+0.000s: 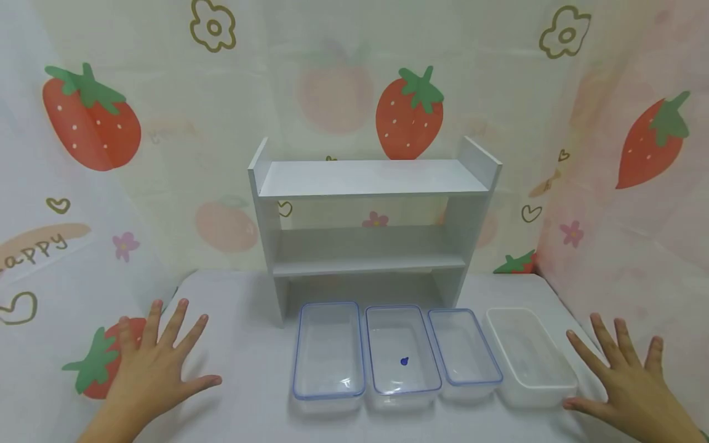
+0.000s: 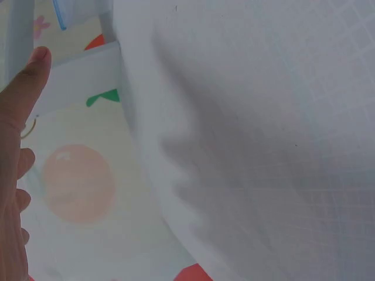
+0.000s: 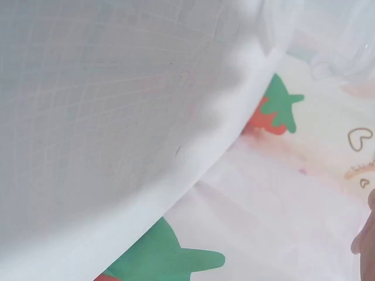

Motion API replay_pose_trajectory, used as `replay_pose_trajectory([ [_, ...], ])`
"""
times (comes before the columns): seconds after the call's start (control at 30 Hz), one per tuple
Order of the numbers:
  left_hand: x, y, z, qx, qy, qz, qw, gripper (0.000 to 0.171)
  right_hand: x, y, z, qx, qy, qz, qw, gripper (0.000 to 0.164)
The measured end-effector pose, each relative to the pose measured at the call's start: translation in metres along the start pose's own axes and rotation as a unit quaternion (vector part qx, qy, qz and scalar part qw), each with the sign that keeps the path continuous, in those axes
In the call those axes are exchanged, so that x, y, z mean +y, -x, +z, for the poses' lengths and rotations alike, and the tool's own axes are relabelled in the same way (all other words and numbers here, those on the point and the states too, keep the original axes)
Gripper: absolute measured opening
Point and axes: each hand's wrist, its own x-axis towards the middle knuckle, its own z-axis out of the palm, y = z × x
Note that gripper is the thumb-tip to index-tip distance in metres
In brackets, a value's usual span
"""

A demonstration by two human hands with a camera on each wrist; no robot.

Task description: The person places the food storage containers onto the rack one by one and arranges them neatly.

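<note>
My left hand is spread over the left side of the white table, fingers straight and holding nothing. On the far right my right hand is spread too, its thumb close to a frosted white-rimmed container; whether they touch I cannot tell. Three clear containers with blue rims stand in a row to its left: a large one, a middle one with a small blue mark, and a smaller one. In the left wrist view the left thumb points up. Only a sliver of the right hand shows in the right wrist view.
Behind the containers stands a white shelf unit with two raised side panels and a middle board. Strawberry-printed curtains enclose the table at the back and sides.
</note>
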Motion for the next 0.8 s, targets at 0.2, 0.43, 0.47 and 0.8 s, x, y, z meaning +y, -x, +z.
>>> replay_pose_trajectory([
  [0.2, 0.004, -0.003, 0.002, -0.009, -0.007, -0.008, 0.9999, 0.113, -0.003, 0.001, -0.003, -0.004, 0.006, 0.001, 1.0, 0.13],
  [0.43, 0.01, -0.01, 0.004, -0.002, -0.008, -0.022, 0.9997, 0.111, -0.006, 0.002, -0.005, 0.005, 0.021, 0.002, 1.0, 0.131],
  [0.47, 0.01, -0.011, 0.004, 0.001, -0.01, -0.024, 0.9997, 0.111, -0.006, 0.003, -0.005, 0.008, 0.023, 0.001, 1.0, 0.131],
  [0.8, 0.019, -0.023, 0.004, 0.006, -0.002, -0.035, 0.9994, 0.109, -0.011, 0.005, -0.006, 0.029, 0.017, -0.002, 0.999, 0.129],
])
